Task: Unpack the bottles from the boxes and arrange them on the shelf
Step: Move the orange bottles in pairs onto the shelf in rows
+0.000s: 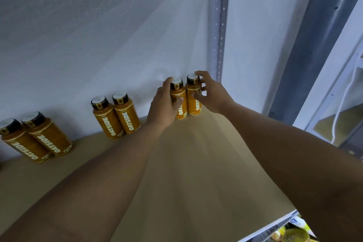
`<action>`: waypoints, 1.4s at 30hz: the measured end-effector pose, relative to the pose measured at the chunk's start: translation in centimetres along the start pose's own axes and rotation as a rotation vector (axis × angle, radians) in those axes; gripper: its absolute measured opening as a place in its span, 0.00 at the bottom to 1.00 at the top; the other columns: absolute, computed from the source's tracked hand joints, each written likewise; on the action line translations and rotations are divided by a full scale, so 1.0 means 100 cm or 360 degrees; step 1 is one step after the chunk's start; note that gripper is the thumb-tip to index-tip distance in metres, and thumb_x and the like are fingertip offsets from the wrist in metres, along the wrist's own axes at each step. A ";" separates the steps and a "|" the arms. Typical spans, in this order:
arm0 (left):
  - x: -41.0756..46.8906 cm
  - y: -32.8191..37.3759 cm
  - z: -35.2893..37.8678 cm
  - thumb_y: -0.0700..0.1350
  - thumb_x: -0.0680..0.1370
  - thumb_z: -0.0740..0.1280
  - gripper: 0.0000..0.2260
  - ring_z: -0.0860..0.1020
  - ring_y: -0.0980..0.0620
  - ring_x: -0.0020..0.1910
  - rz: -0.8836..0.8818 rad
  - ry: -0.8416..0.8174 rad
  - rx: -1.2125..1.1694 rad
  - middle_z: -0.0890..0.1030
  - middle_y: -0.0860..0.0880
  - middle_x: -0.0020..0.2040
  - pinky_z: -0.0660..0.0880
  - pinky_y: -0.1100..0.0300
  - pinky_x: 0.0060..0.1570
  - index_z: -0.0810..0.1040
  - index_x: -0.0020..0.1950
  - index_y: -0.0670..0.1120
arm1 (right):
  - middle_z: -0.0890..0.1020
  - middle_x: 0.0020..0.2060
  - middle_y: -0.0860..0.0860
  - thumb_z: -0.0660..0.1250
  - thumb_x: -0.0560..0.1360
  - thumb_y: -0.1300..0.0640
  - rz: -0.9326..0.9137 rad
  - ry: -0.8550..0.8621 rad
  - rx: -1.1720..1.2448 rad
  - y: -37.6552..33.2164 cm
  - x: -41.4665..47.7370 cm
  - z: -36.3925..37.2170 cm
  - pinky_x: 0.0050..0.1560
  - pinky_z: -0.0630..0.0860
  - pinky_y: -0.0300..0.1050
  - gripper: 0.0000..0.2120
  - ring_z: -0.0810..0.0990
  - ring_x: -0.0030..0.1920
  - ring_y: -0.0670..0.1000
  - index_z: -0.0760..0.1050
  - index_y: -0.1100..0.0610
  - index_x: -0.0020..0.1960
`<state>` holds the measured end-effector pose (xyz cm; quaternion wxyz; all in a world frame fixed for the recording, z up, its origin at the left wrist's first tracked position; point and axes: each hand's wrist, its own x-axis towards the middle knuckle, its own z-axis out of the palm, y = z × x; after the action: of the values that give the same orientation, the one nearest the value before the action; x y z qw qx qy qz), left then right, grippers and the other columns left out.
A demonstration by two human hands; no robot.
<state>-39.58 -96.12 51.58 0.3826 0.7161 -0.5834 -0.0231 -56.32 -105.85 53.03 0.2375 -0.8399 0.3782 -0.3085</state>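
Six orange labelled bottles (119,122), standing in three pairs | two hands (163,104) | one shelf (196,163) | one perforated metal upright (220,25) | one white cable (341,104)

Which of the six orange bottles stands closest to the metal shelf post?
The rightmost bottle, gripped by the right hand, stands beside the post. The left hand holds its neighbour; the other four stand farther left.
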 end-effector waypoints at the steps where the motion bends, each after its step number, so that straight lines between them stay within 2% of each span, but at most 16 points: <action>1: 0.000 0.000 0.000 0.50 0.81 0.70 0.32 0.74 0.42 0.70 0.0001 -0.0001 0.0009 0.70 0.46 0.75 0.77 0.44 0.65 0.57 0.81 0.52 | 0.76 0.70 0.53 0.72 0.78 0.55 0.0002 -0.0003 -0.0008 0.000 0.000 -0.001 0.57 0.78 0.49 0.34 0.79 0.63 0.58 0.59 0.47 0.78; 9: 0.000 0.004 0.000 0.51 0.81 0.69 0.33 0.73 0.42 0.72 -0.0020 -0.0011 0.0043 0.69 0.47 0.76 0.77 0.44 0.65 0.55 0.82 0.53 | 0.74 0.73 0.52 0.72 0.79 0.53 0.0053 -0.0020 0.0003 -0.002 -0.003 -0.002 0.62 0.79 0.55 0.37 0.78 0.67 0.59 0.56 0.44 0.80; 14: -0.014 0.005 0.000 0.51 0.79 0.72 0.44 0.71 0.42 0.74 -0.0072 -0.0047 -0.0016 0.67 0.47 0.79 0.75 0.42 0.67 0.43 0.83 0.57 | 0.69 0.77 0.50 0.71 0.79 0.47 0.0105 -0.0062 0.0027 -0.007 -0.015 -0.001 0.65 0.77 0.58 0.44 0.77 0.70 0.59 0.43 0.40 0.82; 20: -0.057 0.004 0.001 0.58 0.79 0.71 0.46 0.70 0.42 0.75 -0.0386 -0.0101 -0.0028 0.66 0.45 0.80 0.73 0.45 0.68 0.40 0.83 0.54 | 0.65 0.79 0.51 0.66 0.79 0.38 0.0340 -0.0109 -0.0057 0.001 -0.058 0.011 0.71 0.73 0.60 0.45 0.72 0.74 0.57 0.40 0.45 0.83; 23: -0.084 -0.004 0.003 0.59 0.80 0.69 0.41 0.69 0.43 0.76 -0.0457 -0.0210 0.0059 0.66 0.45 0.80 0.72 0.47 0.70 0.47 0.84 0.52 | 0.64 0.80 0.52 0.64 0.81 0.40 0.0425 -0.0266 -0.0158 0.004 -0.088 0.020 0.72 0.70 0.56 0.40 0.70 0.75 0.57 0.45 0.48 0.84; 27: -0.121 -0.011 -0.002 0.59 0.81 0.65 0.30 0.64 0.48 0.77 -0.0379 -0.0399 0.0314 0.67 0.47 0.79 0.64 0.52 0.75 0.67 0.80 0.47 | 0.67 0.78 0.53 0.58 0.83 0.42 0.0247 -0.0495 -0.0501 0.001 -0.125 0.033 0.75 0.63 0.51 0.27 0.65 0.77 0.55 0.66 0.54 0.78; 29: -0.141 -0.010 -0.010 0.59 0.82 0.62 0.28 0.61 0.49 0.78 -0.0288 -0.0472 0.0430 0.66 0.48 0.79 0.58 0.55 0.77 0.69 0.79 0.46 | 0.64 0.79 0.53 0.56 0.84 0.41 0.0126 -0.0545 -0.0627 -0.002 -0.140 0.042 0.79 0.56 0.52 0.28 0.59 0.80 0.54 0.66 0.55 0.78; 33: -0.186 -0.007 -0.031 0.64 0.83 0.55 0.31 0.53 0.49 0.81 -0.0286 -0.0619 0.0673 0.58 0.48 0.83 0.50 0.49 0.80 0.61 0.82 0.50 | 0.57 0.82 0.54 0.52 0.84 0.42 0.0028 -0.0625 -0.0669 -0.021 -0.172 0.054 0.80 0.49 0.55 0.29 0.52 0.82 0.57 0.60 0.55 0.81; 38: -0.252 0.005 -0.058 0.63 0.83 0.54 0.29 0.50 0.50 0.82 -0.0373 -0.0609 0.0730 0.56 0.49 0.83 0.49 0.48 0.79 0.59 0.82 0.51 | 0.63 0.79 0.56 0.55 0.84 0.43 -0.0135 -0.0629 -0.0656 -0.050 -0.226 0.065 0.79 0.54 0.58 0.27 0.58 0.80 0.58 0.65 0.56 0.78; 40: -0.279 0.012 -0.068 0.63 0.83 0.55 0.29 0.52 0.49 0.81 -0.0390 -0.0559 0.0726 0.58 0.48 0.82 0.51 0.48 0.78 0.62 0.80 0.51 | 0.69 0.76 0.56 0.56 0.82 0.43 -0.0213 -0.0567 -0.0640 -0.060 -0.252 0.066 0.77 0.60 0.58 0.25 0.64 0.77 0.59 0.70 0.56 0.74; 42: -0.309 0.017 -0.075 0.63 0.82 0.55 0.29 0.59 0.47 0.79 -0.0351 -0.0472 0.0731 0.65 0.46 0.79 0.57 0.46 0.76 0.68 0.77 0.49 | 0.75 0.70 0.58 0.57 0.80 0.44 -0.0290 -0.0421 -0.0597 -0.073 -0.281 0.065 0.72 0.66 0.58 0.25 0.71 0.72 0.61 0.76 0.58 0.68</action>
<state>-47.24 -65.89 45.06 0.1161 0.8318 -0.5416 -0.0362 -62.93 -78.38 43.55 0.0960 -0.9330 0.3172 -0.1403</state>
